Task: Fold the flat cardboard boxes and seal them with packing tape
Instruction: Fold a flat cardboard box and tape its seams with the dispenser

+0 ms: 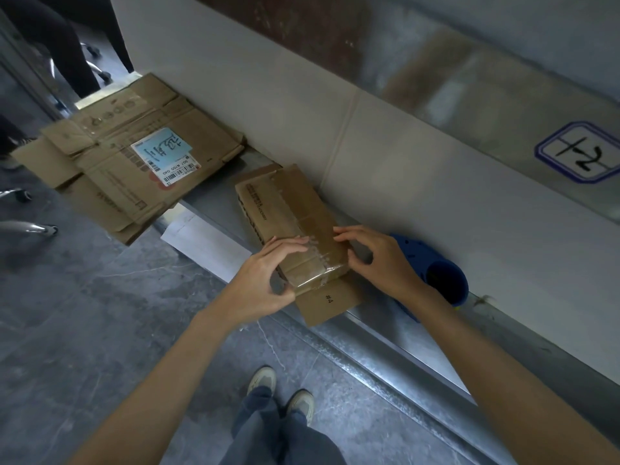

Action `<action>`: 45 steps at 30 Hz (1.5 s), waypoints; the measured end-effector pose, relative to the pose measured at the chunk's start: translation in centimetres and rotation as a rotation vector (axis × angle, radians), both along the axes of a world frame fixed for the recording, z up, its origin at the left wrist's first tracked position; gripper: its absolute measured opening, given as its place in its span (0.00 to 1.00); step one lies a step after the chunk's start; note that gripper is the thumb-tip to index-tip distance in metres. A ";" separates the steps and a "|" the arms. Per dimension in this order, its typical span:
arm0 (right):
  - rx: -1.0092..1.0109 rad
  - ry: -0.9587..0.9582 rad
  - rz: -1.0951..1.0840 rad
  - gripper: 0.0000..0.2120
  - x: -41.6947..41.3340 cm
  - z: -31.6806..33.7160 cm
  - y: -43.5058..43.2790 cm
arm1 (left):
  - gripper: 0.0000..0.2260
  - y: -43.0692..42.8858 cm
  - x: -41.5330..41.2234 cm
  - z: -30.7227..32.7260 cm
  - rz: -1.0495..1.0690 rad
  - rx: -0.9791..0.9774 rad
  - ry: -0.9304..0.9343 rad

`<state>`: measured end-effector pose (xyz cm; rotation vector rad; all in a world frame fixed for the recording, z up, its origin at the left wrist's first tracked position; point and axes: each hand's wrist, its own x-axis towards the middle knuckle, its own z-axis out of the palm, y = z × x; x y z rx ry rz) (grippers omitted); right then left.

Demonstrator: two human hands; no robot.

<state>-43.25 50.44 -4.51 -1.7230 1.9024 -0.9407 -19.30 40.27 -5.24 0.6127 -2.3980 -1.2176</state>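
Note:
A small brown cardboard box lies on a metal ledge against a white wall. A strip of clear packing tape runs along its top and over the near end. A loose flap marked "#4" sticks out flat at that end. My left hand grips the box's near left corner, with its fingers on top and its thumb at the end face. My right hand presses its arched fingertips on the tape at the box's right edge.
A stack of flat cardboard boxes with a shipping label lies on the ledge to the left, overhanging the floor. A white sheet lies beside the box. A blue plastic object sits behind my right hand. Chair legs stand at far left.

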 end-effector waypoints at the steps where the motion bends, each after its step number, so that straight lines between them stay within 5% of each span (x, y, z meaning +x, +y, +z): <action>1: 0.012 0.004 0.014 0.15 -0.1 0.1 0.1 | 0.28 -0.2 0.1 0.1 -0.016 -0.007 -0.014; 10: 0.065 0.035 0.085 0.26 -0.7 0.5 0.0 | 0.26 -0.2 -0.2 -1.2 0.030 -0.082 0.042; 31: -0.051 -0.028 -0.065 0.12 0.5 -0.8 -0.8 | 0.18 0.7 -1.7 -3.4 0.241 -0.182 0.256; 38: 0.245 0.039 0.157 0.37 -1.3 1.1 -0.6 | 0.32 0.7 -1.0 -2.9 0.149 -0.148 0.177; 45: 0.149 0.138 0.187 0.32 -1.5 0.7 -1.5 | 0.32 0.4 -1.0 -3.1 0.157 -0.198 0.144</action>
